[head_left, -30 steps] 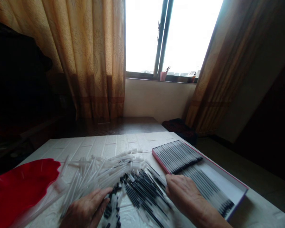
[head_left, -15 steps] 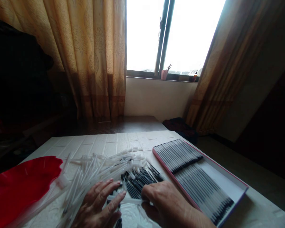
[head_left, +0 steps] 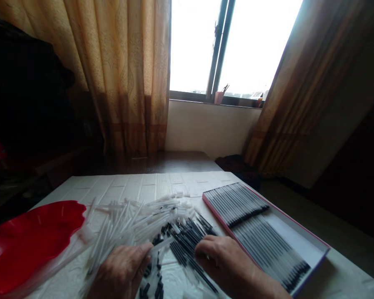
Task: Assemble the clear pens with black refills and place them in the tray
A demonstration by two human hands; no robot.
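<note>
My left hand (head_left: 121, 270) is closed on a whitish translucent tube (head_left: 162, 245) that points up and to the right. Small black caps (head_left: 158, 286) lie beside it. My right hand (head_left: 220, 259) has its fingers curled over the near end of a pile of thin black rods (head_left: 190, 234); whatever is between its fingertips is hidden. Many clear tubes (head_left: 112, 226) are heaped on the table behind my left hand. To the right, a shallow red-edged box (head_left: 286, 228) holds two rows of assembled pens (head_left: 268, 249).
A red scalloped tray (head_left: 34, 245) sits at the left of the white brick-patterned table (head_left: 137, 180). Beyond the table are a dark low surface (head_left: 180, 160), curtains (head_left: 127, 83) and a window with a pink cup (head_left: 218, 97) on its sill.
My left hand has gone from spread fingers to a closed grip on the tube. My right hand has moved slightly right, off the tube it held. The view has shifted slightly.
</note>
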